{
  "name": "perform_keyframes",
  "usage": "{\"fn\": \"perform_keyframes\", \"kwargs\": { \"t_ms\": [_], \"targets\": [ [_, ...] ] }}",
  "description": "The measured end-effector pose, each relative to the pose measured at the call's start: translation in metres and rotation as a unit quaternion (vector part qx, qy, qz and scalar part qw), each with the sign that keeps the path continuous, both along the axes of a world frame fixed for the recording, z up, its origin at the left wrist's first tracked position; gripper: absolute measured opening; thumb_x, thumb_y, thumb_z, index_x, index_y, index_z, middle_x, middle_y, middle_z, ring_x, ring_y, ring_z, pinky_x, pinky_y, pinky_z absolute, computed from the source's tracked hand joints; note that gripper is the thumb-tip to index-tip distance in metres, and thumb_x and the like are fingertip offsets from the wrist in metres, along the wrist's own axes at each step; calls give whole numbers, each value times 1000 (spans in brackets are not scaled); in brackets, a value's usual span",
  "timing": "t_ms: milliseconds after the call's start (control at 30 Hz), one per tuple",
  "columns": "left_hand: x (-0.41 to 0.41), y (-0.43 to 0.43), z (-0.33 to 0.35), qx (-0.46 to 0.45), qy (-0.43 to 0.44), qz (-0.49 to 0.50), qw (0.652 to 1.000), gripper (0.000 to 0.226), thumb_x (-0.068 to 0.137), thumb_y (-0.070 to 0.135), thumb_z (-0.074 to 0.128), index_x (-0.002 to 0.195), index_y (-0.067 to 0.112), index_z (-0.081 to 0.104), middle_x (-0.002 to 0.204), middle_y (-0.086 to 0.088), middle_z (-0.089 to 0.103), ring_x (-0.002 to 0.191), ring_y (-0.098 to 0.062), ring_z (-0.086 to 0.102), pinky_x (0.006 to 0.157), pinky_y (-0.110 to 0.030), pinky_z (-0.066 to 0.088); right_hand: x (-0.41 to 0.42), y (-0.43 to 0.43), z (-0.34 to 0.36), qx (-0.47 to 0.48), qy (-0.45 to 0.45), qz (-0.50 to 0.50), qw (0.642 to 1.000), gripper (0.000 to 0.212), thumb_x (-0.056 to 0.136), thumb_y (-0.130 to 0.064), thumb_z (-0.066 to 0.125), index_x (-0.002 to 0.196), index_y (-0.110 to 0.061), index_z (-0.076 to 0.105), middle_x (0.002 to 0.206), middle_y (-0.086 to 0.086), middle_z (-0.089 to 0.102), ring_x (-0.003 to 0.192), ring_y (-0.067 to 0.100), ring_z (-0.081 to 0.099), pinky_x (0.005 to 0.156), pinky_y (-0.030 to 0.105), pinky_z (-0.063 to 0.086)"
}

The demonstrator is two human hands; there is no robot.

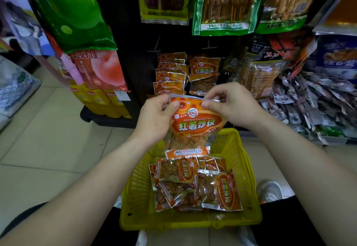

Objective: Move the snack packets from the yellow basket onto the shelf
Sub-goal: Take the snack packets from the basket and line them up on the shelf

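Status: mid-task, roughly partway through, with plenty left.

Nearest me is the yellow basket [135,187], on the floor between my knees. There's a loose heap of orange snack packets [185,184] in it, overlapping and lying at odd angles. I can see at least four or five. I can't get an exact count because some are buried.

Above the basket's far rim I'm holding one orange sweet-potato snack packet [197,126], upright with the print facing me. My left hand [154,118] pinches the top-left corner, thumb on the front. My right hand [231,106] pinches the silver top seal on the right side. The hands are close but not touching, with the packet's top edge spanning between them. Both are clamped on the same packet, nothing else. The packet's bottom edge hangs just over the heap. I can't see the hang hole.

Beyond that is the black display rack [135,52]. It has two columns of the same packets, left column [170,77] and right column [204,67], so that part is done. The held packet is in front of and below both columns and isn't on the rack yet.

My read: next is lining up the top seal with one of those columns, then repeating for the heap.

Further out there are green skewer packs [226,4] above and a pile of dark packets [318,100] to the right. Neither is part of the task.
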State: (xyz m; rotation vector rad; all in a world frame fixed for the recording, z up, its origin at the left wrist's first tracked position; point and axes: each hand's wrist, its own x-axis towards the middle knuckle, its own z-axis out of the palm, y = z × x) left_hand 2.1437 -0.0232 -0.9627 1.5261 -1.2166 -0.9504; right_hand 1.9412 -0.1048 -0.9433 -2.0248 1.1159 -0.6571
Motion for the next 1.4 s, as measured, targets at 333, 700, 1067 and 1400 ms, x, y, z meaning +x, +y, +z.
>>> {"fn": "perform_keyframes", "kwargs": {
  "t_ms": [333, 700, 1067, 1400],
  "targets": [
    [-4, 0, -11, 23, -40, -6, 999, 22, 99, 32, 58, 115, 24, 70, 99, 6, 76, 89, -6, 73, 77, -32, 62, 4, -1, -6, -9, 138, 69, 988, 10, 95, -31, 62, 85, -31, 60, 82, -15, 66, 78, 0, 64, 65, 29, 51],
    [-3, 0, -16, 29, -52, 10, 998, 16, 98, 36, 58, 103, 27, 70, 95, 8, 76, 85, -4, 73, 74, -27, 61, 6, 5, -6, -39, 156, 57, 985, 7, 94, -28, 62, 88, -32, 60, 85, -14, 67, 84, 10, 63, 74, 42, 55],
    [1, -2, -15, 35, -61, -5, 998, 22, 100, 34, 56, 105, 19, 71, 96, 5, 76, 87, -6, 72, 77, -29, 60, 10, 12, -5, -72, 203, 24, 976, 6, 97, -33, 57, 91, -34, 56, 90, -11, 63, 91, 18, 59, 68, 35, 46],
    [17, 6, -36, 97, -140, -33, 985, 32, 93, 36, 67, 123, 24, 66, 111, 11, 67, 103, -7, 61, 79, -17, 46, 1, -20, 7, -198, 268, -68, 940, 6, 98, -29, 55, 100, -27, 60, 105, 1, 66, 94, 28, 61, 65, 34, 39]
  ]
}}
